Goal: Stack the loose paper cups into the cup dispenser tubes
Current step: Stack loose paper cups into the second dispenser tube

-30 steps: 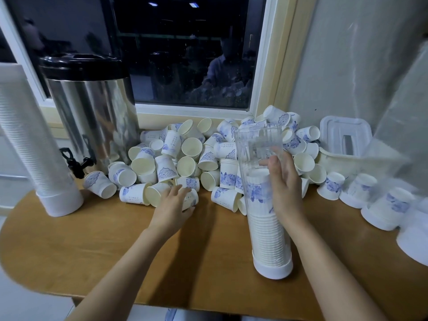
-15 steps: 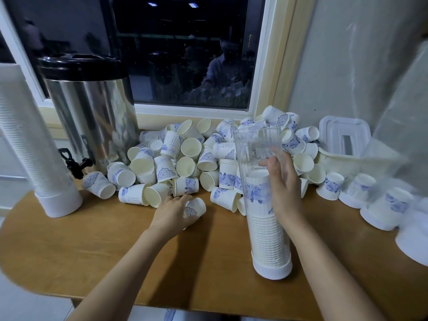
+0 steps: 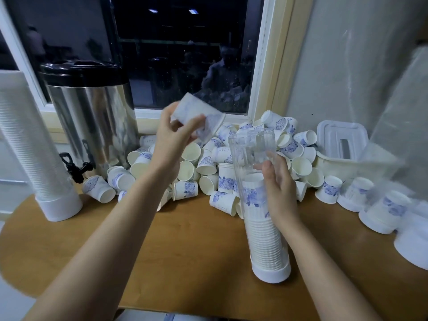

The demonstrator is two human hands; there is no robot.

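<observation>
A: We see the left hand [image 3: 172,137] pinching a tilted cup [image 3: 196,114] above the back-edge pile [image 3: 208,163]; the right hand [image 3: 280,191] grips the dispenser tube [image 3: 249,147] near the tabletop [image 3: 185,251] front edge.
B: Our worry: the rim snags and tips the tube.

Open air lies above the tube's mouth [image 3: 251,136], so I can come down from the top. The cup heap [image 3: 206,162] crowds close behind it, the urn [image 3: 92,117] walls the left, and bare table [image 3: 185,239] spreads in front.
</observation>
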